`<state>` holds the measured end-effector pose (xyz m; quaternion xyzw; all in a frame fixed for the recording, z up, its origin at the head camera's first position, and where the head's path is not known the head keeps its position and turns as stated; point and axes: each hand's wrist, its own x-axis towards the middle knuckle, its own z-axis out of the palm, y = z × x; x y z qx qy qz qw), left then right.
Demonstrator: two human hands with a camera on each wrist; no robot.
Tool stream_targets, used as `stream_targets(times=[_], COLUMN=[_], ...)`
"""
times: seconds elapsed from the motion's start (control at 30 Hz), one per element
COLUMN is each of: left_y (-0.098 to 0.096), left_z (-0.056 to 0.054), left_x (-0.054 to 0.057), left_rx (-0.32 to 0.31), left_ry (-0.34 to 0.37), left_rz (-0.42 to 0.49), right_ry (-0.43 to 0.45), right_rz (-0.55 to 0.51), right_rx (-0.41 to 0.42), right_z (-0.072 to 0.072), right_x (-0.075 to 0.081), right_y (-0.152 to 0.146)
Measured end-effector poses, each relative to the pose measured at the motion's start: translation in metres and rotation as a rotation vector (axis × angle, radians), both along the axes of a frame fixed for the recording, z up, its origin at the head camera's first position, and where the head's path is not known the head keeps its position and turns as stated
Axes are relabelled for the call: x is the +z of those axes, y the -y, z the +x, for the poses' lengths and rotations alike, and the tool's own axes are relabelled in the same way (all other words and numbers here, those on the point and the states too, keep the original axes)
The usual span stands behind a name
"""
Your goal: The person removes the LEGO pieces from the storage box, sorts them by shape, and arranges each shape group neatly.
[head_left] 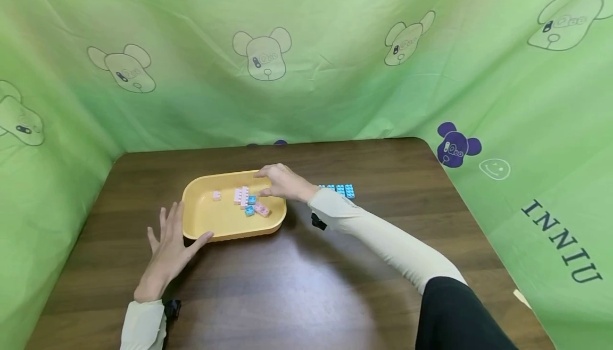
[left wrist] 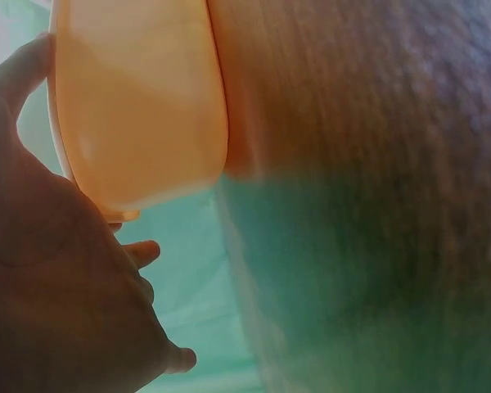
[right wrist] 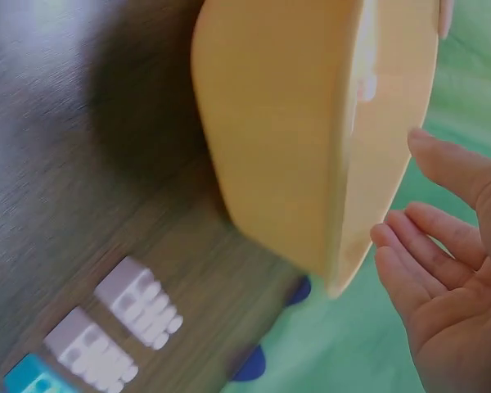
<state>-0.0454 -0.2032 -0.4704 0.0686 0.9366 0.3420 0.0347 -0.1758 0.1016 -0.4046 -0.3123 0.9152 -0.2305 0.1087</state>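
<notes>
A yellow plastic tray [head_left: 203, 219] holds several pink and blue toy building bricks, among them a pink brick [head_left: 261, 209] and a blue brick [head_left: 249, 210]. My left hand [head_left: 167, 251] lies at the tray's left end, fingers spread, with the thumb along the front corner. Over the right end is my right hand [head_left: 287, 182], its thumb and fingers apart. In the right wrist view its fingertips are right at the rim of the tray [right wrist: 270, 123], and nothing shows between them. The left wrist view has the left palm beside the tray's end wall [left wrist: 139, 106].
A row of blue bricks [head_left: 349, 191] lies on the brown table [head_left: 268, 291] right of the tray, partly hidden by the right forearm. Pale bricks [right wrist: 139, 301] stand in that row in the right wrist view. A green printed curtain [head_left: 325, 84] surrounds the table.
</notes>
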Motion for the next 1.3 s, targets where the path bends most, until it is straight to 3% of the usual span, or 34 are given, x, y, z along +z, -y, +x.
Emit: stream_targets(times=[0.37,0.73,1.03,1.3], left_y=[-0.001,0.000,0.000,0.000], left_z=[-0.001,-0.001,-0.003,-0.003], left_x=[0.001,-0.001,0.000,0.000], left_rx=[0.002,0.005,0.007,0.003], left_ry=[-0.006,-0.004,0.006,0.021], left_rz=[-0.004,-0.008,-0.013,-0.018], right_ry=[0.034,0.008,0.109,0.073], right_rz=[0.011,0.051,0.040,0.099], right_rx=[0.059,0.086,0.025,0.043], right_z=[-0.005,-0.007,-0.006,-0.007], right_x=[-0.004,-0.005,-0.009,-0.015], right_y=[0.029,0.046,0.058,0.066])
